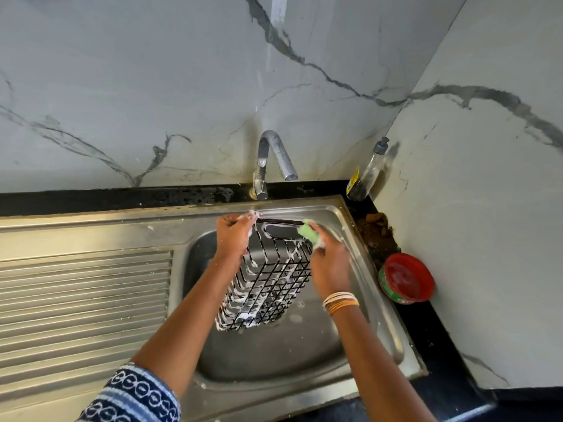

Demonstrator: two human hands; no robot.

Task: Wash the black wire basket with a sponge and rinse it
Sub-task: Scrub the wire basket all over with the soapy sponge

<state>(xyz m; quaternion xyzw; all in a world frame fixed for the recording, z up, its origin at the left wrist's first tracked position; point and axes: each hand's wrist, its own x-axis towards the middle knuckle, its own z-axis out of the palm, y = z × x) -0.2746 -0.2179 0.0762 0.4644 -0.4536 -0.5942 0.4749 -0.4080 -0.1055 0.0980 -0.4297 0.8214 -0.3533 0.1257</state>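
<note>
Two hands over a steel sink (350, 226), ridged drainboard (85, 300) to the left. Black wire basket (268, 287) held tilted above the basin, streaked with white foam. Left hand (234, 236) gripping the basket's top rim. Right hand (329, 266) pinching a green sponge (308, 233) against the rim's far corner. Faucet (271, 159) behind. Red tub (406, 277) on the dark surface (438, 345), right.

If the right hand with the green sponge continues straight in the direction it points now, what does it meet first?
The right hand points up-left toward the tap side. It already presses the green sponge on the black wire basket at its top rim, so the rim comes first; depth is unclear.
</note>
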